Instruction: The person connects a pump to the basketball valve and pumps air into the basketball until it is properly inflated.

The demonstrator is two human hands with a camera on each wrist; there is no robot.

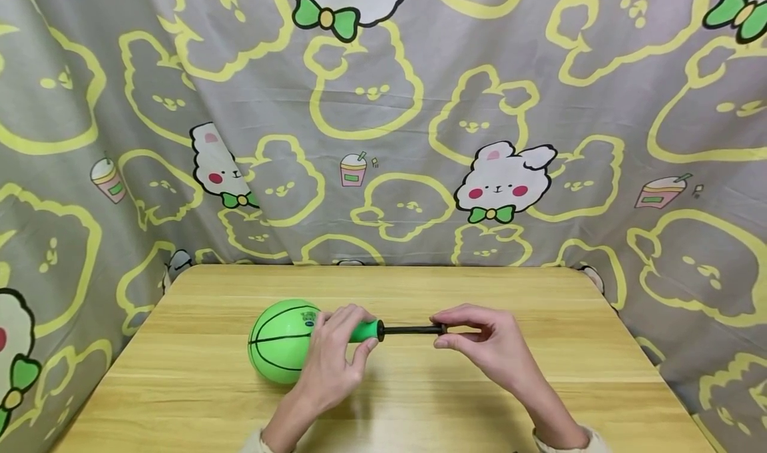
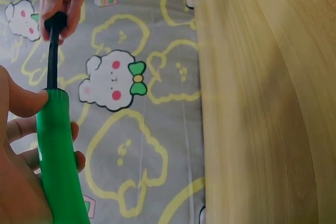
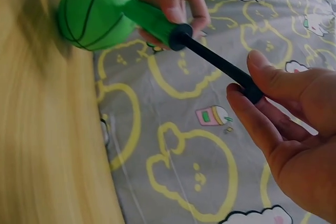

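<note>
A green ball [image 1: 278, 353] with black basketball lines sits on the left of the table. My left hand [image 1: 335, 356] grips the green barrel of a hand pump [image 1: 364, 331], its fingers wrapped round the tube beside the ball. The pump's far end meets the ball, as the right wrist view shows, with the joint partly behind the left hand. From the barrel a black rod [image 1: 412, 330] stands drawn out to the right. My right hand [image 1: 494, 343] pinches the black end knob [image 3: 252, 94] of that rod between thumb and fingers.
The wooden table [image 1: 240, 413] spreads under both hands. Behind it and at both sides hangs a grey curtain [image 1: 413, 113] printed with yellow outlines and white cartoon animals.
</note>
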